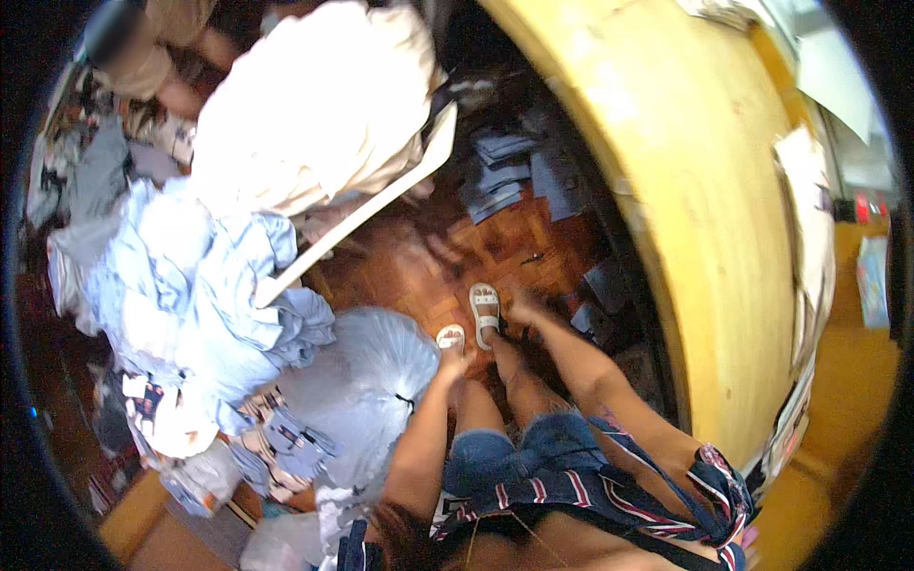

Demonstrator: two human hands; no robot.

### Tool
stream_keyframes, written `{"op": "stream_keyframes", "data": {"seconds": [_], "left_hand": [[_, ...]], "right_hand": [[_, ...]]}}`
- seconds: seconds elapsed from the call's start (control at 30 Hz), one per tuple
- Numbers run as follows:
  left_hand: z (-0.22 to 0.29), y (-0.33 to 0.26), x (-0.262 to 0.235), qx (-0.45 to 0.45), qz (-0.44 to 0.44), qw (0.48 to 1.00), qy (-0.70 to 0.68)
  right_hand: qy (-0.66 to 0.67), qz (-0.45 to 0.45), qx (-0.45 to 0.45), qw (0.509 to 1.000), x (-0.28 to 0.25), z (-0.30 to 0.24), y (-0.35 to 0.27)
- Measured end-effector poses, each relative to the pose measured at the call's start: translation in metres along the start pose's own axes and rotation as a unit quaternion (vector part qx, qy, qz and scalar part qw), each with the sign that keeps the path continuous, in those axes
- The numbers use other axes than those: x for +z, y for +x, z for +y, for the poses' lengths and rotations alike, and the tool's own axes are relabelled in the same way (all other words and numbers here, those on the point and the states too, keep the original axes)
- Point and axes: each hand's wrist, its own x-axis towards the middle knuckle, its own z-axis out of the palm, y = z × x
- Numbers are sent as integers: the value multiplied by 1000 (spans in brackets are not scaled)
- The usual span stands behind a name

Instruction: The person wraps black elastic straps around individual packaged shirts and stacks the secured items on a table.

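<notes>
Head view: left hand touches a translucent plastic bag; right hand reaches floorward, grip unclear, beside dark flat packets.

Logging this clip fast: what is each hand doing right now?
Left hand: beside the clear plastic bag, grip cannot be told.
Right hand: low near the white sandal, blurred, cannot be told.

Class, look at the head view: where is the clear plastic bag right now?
The clear plastic bag lies on the wooden floor left of centre, beside the left hand, just below the heap of light blue garments.
</notes>
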Motion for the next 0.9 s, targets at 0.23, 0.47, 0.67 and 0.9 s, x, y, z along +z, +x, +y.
{"op": "stream_keyframes", "data": {"seconds": [0.23, 0.47, 0.67, 0.9], "left_hand": [[61, -168, -51, -91, -138, 957, 238], [264, -151, -122, 10, -156, 875, 459], [508, -156, -97, 214, -233, 877, 361], [618, -142, -66, 352, -233, 847, 324]], "right_hand": [[-123, -353, -261, 890, -12, -85, -190], [111, -14, -404, 908, -222, -95, -279], [513, 272, -223, 783, -320, 46, -250], [732, 104, -205, 641, -409, 39, -178]]}}
